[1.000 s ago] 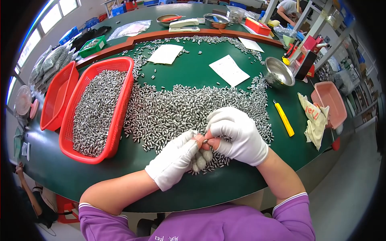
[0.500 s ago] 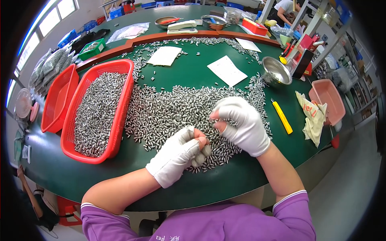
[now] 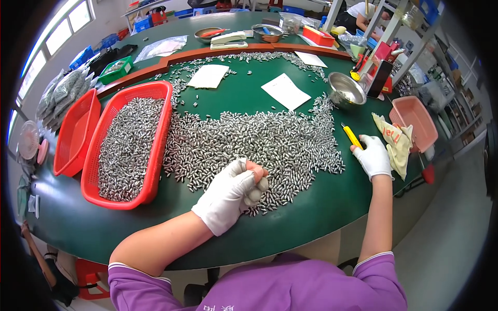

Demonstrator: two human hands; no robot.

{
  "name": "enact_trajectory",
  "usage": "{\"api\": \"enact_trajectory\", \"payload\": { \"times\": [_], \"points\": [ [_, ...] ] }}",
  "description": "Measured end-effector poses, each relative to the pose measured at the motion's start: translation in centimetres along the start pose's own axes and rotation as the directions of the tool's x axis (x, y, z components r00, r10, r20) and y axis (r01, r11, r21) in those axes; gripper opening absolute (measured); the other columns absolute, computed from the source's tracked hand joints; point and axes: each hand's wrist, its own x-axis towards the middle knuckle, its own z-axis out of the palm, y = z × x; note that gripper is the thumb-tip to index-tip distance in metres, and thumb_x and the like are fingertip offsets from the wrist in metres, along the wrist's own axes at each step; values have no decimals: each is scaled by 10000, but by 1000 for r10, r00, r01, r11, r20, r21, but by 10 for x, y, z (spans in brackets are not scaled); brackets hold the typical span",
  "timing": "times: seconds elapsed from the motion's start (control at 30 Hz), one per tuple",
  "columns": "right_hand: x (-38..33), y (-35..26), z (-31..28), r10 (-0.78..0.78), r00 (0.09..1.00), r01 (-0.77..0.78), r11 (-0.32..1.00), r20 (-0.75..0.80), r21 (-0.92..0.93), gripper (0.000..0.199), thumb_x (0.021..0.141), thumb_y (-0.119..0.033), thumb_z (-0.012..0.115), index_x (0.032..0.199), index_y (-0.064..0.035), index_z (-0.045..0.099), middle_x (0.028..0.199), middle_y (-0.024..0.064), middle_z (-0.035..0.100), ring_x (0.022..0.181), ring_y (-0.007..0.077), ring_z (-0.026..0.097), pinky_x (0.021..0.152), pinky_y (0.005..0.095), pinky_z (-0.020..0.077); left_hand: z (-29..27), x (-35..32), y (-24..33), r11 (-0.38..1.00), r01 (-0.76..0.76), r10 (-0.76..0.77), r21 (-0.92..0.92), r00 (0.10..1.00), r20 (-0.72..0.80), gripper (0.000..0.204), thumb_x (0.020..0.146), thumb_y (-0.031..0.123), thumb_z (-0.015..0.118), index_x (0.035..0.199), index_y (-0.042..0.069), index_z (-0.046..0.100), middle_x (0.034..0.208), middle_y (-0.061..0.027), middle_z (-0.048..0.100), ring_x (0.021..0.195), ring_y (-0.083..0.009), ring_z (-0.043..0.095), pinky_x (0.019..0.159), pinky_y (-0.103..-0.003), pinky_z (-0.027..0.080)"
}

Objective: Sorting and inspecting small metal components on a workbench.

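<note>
**Worker's dress: gloves and top**

Left hand [image 3: 231, 194] and right hand [image 3: 374, 156] each wear a white knit glove, cuff ending at the wrist. The left glove's fingertips are open. Forearms are uncovered. The top is purple, short-sleeved, with paler trim at the sleeve hems and small pale lettering on the chest.

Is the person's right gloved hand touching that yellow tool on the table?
Touching. The head view shows the right hand with its fingers lying on the near end of the yellow tool, no gap between them.
</note>
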Motion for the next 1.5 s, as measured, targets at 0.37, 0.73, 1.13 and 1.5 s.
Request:
{"api": "enact_trajectory", "payload": {
  "times": [0.37, 0.73, 1.13, 1.5],
  "points": [
    [-34, -31, -8, 4, 965, 174, 743, -264, 647, 235, 867, -83, 675, 1068, -32, 564, 936, 98, 651, 838, 185, 635, 785, 303, 512, 1, 4, -2, 999, -12, 12, -41, 1000, 0, 162, 953, 223, 616, 1007, 98, 528, 830, 5, 596, 615, -44, 476, 548, -183, 393],
    [-102, -107, -37, -542, 840, 302, 465, -1, 832, 280, 925, -95, 579, 1178, 11, 639, 875, 138, 698, 712, 194, 684, 663, 294, 546, 4, -1, 0, 998, -66, 66, -6, 998, -4, 179, 960, 243, 609, 1001, 95, 517, 832, 1, 595, 629, -48, 472, 563, -185, 389],
    [-106, -108, -35, -529, 846, 229, 482, 72, 846, 293, 953, -132, 568, 1197, 18, 632, 864, 135, 707, 678, 159, 678, 653, 274, 548, 5, -4, 1, 999, -46, 46, 6, 999, 4, 192, 962, 246, 605, 1018, 81, 524, 831, -6, 589, 637, -55, 470, 576, -190, 396],
    [-103, -110, -31, -609, 747, 629, 521, -265, 577, 297, 864, -81, 644, 1158, -43, 665, 861, 110, 685, 682, 263, 661, 630, 331, 543, 4, -4, 1, 998, -61, 61, 31, 998, -2, 171, 965, 244, 596, 993, 96, 516, 826, 0, 585, 638, -57, 474, 579, -193, 402]
  ]
}}
